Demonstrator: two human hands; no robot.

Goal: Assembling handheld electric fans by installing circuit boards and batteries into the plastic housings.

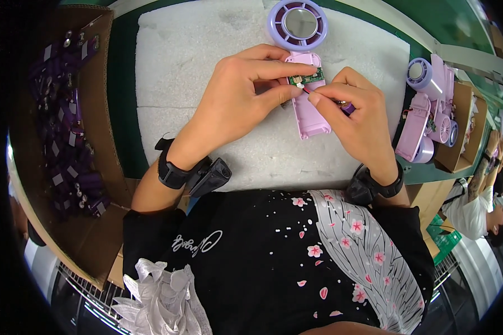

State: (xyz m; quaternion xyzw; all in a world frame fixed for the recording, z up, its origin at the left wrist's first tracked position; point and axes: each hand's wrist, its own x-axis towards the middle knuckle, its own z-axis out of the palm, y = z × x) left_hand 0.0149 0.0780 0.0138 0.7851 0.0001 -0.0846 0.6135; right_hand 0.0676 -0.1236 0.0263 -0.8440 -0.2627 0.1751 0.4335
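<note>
A handheld fan with a round lilac head and an opened pink handle shell lies in front of me. A small green circuit board sits in the upper part of the shell. My left hand grips the shell's upper part, fingers over the board and thumb beside a white connector. My right hand pinches the thin red and black wires close to that connector. A purple battery shows beneath my right fingers, mostly hidden. Whether the connector is seated in the board, I cannot tell.
A white foam mat covers the green bench. On the left, a cardboard box holds many purple batteries. More pink and lilac fans are piled at right, by a smaller cardboard box. Another person works beyond it.
</note>
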